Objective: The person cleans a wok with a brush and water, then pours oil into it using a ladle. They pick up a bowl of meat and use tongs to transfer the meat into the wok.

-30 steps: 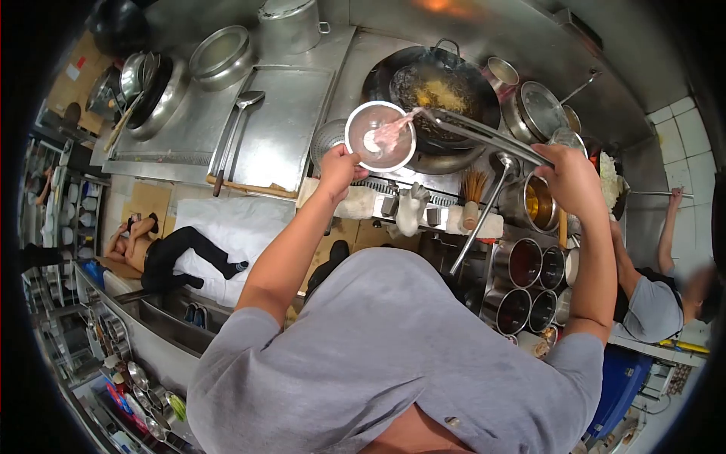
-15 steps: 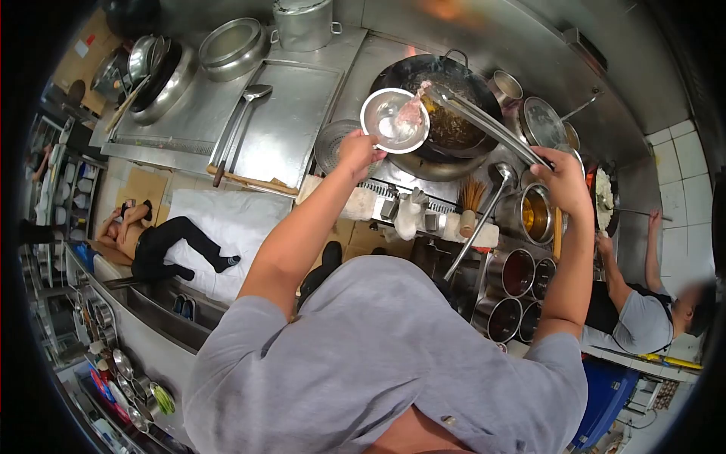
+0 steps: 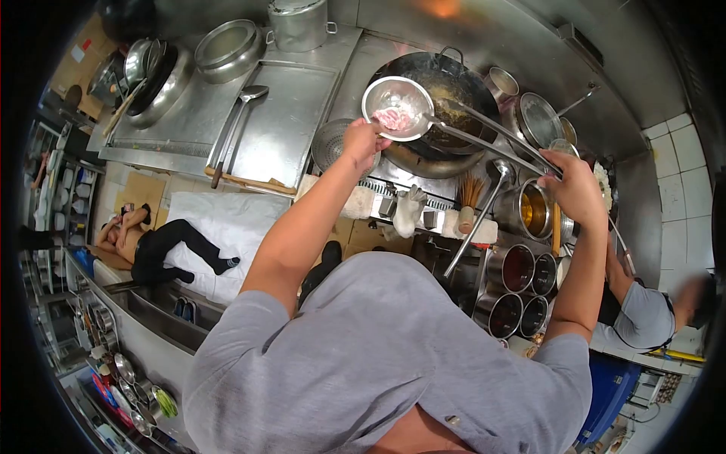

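My left hand (image 3: 362, 142) is closed on the near rim of a shiny metal bowl (image 3: 411, 85), held tilted over the left side of a dark wok (image 3: 473, 94). Pale pink meat (image 3: 392, 118) lies in the bowl. Long metal tongs (image 3: 495, 146) are gripped in my right hand (image 3: 572, 181). The tongs' arms are spread: one tip is at the bowl's right edge, the other over the wok. Brownish contents show in the wok, partly hidden behind the tongs.
A ladle (image 3: 501, 172) and a bamboo brush (image 3: 470, 194) lie nearer me, above metal pots (image 3: 502, 314). A perforated strainer (image 3: 327, 147) sits left of the wok. A co-worker (image 3: 639, 314) is at right; another person (image 3: 155, 246) lies at left.
The meat that hung at the bowl's right rim now lies inside it. The tongs have opened, my right hand has shifted slightly right and down, and the bowl has tipped and risen a little.
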Demonstrator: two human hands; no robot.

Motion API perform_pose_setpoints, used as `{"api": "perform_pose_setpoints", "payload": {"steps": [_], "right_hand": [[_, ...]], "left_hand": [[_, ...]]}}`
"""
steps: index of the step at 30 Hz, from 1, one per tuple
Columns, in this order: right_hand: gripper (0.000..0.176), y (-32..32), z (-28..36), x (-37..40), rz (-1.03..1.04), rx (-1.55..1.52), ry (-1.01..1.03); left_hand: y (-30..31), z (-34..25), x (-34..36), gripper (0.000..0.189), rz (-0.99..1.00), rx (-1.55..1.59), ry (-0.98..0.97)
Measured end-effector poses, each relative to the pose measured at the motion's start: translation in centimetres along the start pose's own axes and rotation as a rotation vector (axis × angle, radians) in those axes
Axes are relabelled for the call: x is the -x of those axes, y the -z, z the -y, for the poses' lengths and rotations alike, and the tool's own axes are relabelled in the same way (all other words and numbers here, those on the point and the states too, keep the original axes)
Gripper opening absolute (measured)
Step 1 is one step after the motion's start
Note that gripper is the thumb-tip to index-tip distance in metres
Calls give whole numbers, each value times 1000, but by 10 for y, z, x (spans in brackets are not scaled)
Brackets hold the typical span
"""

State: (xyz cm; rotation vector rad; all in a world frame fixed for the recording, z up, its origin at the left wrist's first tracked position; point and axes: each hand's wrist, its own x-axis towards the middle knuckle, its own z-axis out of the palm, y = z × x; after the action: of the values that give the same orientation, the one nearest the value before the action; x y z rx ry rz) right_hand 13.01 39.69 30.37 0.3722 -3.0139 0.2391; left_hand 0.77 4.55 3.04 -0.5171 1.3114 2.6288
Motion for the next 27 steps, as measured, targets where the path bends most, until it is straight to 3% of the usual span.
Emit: {"api": "perform_pose_setpoints", "payload": {"steps": [4,6,8,10,12,15,20,22,27], "right_hand": [[46,7,13,3,11,22,-102],[46,8,19,3,6,17,-13],[46,10,47,5,55,16,-53],[46,5,55,6,104,14,-91],[48,-17,48,1,106,76,21],[46,-22,43,2,105,84,35],[43,10,41,9,112,-101,-51],[43,18,30,14,-30,-187,3],[44,25,11,16,-78,-314,-47]], "left_hand": [[5,0,8,7,-23,-252,-131],[6,2,13,11,-45,-339,-187],[4,-2,25,23,-15,-487,-293],[-2,-10,42,25,4,-534,-295],[-4,-11,45,28,21,-577,-297],[6,4,34,26,59,-448,-294],[16,5,28,7,29,-204,-30],[17,7,26,8,40,-185,7],[10,9,25,9,57,-114,73]]}}
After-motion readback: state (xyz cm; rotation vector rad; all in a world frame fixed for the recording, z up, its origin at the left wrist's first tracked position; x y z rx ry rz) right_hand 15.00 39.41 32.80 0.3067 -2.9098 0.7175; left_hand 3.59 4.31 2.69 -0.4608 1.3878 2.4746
